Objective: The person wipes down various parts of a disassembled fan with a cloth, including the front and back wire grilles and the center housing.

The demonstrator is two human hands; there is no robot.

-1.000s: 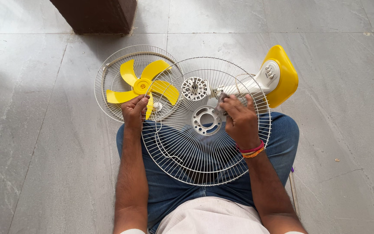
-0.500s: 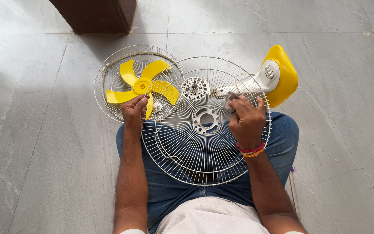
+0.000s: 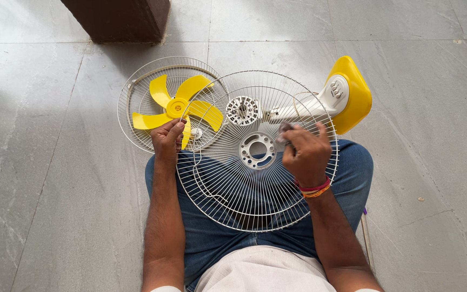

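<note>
A round white wire fan guard [image 3: 228,189] rests tilted over my lap. My left hand [image 3: 167,140] grips its left rim. My right hand [image 3: 305,152] presses a small grey cloth [image 3: 284,128] against the wires on the guard's upper right, just right of the hub ring [image 3: 257,149]. Behind the guard lies the fan's white motor face [image 3: 242,110] on its neck, leading to the yellow and white base [image 3: 349,95].
A second wire guard [image 3: 136,81] lies on the grey tiled floor at the left, with the yellow fan blade [image 3: 175,106] on it. A dark brown block [image 3: 120,19] stands at the top. A thin rod [image 3: 365,238] lies by my right thigh.
My right hand with the cloth slid right along the wires, then came back a little to the left. My left hand and the guard stayed put.
</note>
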